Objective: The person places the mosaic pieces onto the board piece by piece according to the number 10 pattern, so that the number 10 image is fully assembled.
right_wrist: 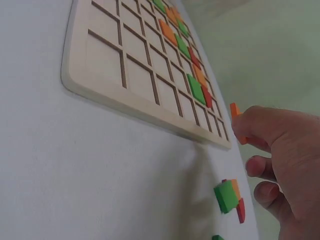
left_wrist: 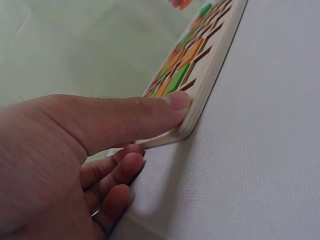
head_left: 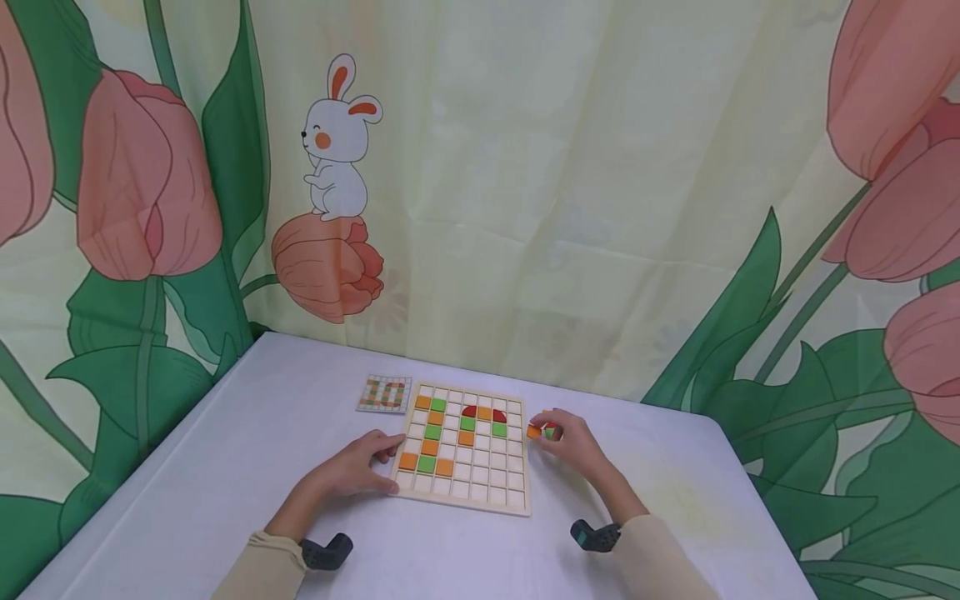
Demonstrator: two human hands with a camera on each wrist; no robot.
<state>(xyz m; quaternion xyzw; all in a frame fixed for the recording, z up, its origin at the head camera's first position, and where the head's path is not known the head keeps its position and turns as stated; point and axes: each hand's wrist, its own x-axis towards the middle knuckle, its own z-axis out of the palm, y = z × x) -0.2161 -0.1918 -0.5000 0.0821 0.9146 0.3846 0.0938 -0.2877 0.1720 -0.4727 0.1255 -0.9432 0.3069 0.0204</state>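
Observation:
A wooden grid board [head_left: 491,496] lies on the table with orange, green and red tiles in some of its squares. My left hand [head_left: 352,465] holds the board at its left side. In the left wrist view the thumb [left_wrist: 145,116] lies on the near corner and the other fingers curl beside the edge. Off the board's right side, my right hand [head_left: 573,446] pinches an orange tile [right_wrist: 235,111] between thumb and forefinger, raised above the table. Below that hand lies a small group of loose tiles, among them a green tile [right_wrist: 226,197] and a red tile [right_wrist: 241,210].
Beyond the board's left side lies a small pattern card [head_left: 384,393] with a coloured grid. White cloth covers the table [head_left: 660,492]. A curtain [head_left: 600,208] printed with tulips and a rabbit hangs behind it. Each wrist wears a dark device [head_left: 327,552].

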